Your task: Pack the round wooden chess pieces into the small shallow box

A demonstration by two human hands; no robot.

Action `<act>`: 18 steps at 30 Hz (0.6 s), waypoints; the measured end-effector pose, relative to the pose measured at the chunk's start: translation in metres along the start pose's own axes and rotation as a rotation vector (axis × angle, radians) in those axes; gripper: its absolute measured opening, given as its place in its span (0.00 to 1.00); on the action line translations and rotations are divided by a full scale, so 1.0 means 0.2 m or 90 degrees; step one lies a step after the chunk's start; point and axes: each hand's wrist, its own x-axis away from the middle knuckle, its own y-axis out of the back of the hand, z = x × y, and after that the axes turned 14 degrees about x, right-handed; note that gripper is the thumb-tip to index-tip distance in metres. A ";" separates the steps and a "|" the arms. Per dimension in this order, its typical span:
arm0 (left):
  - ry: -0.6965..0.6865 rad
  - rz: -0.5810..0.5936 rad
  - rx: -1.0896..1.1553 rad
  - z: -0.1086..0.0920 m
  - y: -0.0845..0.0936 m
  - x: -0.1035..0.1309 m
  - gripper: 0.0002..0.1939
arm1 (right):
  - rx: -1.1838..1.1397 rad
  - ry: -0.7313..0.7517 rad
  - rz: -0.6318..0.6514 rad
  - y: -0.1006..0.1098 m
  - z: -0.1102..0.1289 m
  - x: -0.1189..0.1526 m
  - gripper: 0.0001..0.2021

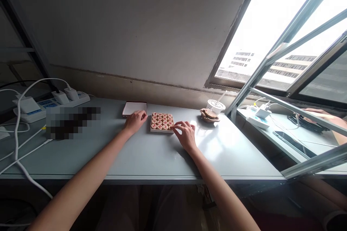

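A shallow box (162, 131) of round wooden Chinese chess pieces (160, 118) with red characters lies on the desk, its pieces set in rows. At its front right corner, my right hand (186, 134) pinches a Chinese chess piece (171, 127) between thumb and finger. My left hand (135, 121) is apart from the box, to its left, with fingers curled in and nothing visible in them. Just behind that hand lies an open box lid (135, 108), white inside with a dark red edge.
A lidded plastic cup with a straw (216, 105) stands at the back right beside a brown carved object (209, 116). Power strips (51, 106) and white cables (17, 144) occupy the left side, near a blurred patch. A metal frame (251, 90) borders the right; beyond it a person's arm shows.
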 end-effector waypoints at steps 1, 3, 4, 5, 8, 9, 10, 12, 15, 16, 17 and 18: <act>-0.018 -0.039 -0.024 0.04 0.01 -0.01 0.14 | 0.001 0.001 0.003 0.00 0.00 0.00 0.09; -0.022 -0.055 -0.048 0.13 0.03 -0.02 0.19 | 0.006 0.003 0.006 0.01 0.00 0.00 0.09; -0.003 -0.036 -0.048 0.16 0.04 -0.02 0.19 | 0.008 0.003 0.005 0.01 0.00 0.00 0.09; 0.026 -0.009 -0.041 0.20 0.05 -0.02 0.18 | 0.009 0.004 0.004 0.01 0.00 0.00 0.09; 0.110 0.031 0.001 0.22 0.09 -0.02 0.11 | 0.004 0.011 -0.005 0.02 0.00 0.01 0.09; 0.120 0.017 0.017 0.20 0.10 -0.02 0.11 | 0.002 0.012 -0.010 0.03 0.00 0.01 0.09; 0.116 -0.008 0.038 0.16 0.12 -0.02 0.11 | -0.001 0.013 -0.016 0.03 0.00 0.01 0.09; 0.078 -0.076 0.109 0.08 0.15 -0.03 0.14 | -0.010 0.012 -0.036 0.04 0.00 0.01 0.09; 0.028 -0.170 0.345 -0.05 0.17 -0.04 0.20 | -0.075 0.004 -0.071 0.04 0.01 0.01 0.14; 0.031 -0.180 0.448 -0.09 0.17 -0.04 0.22 | -0.125 -0.001 -0.075 0.04 0.01 0.01 0.18; 0.047 -0.169 0.545 -0.11 0.15 -0.03 0.24 | -0.191 -0.008 -0.072 0.03 0.01 0.01 0.23; 0.072 -0.139 0.627 -0.14 0.13 -0.02 0.25 | -0.266 -0.017 -0.057 0.02 0.01 0.00 0.27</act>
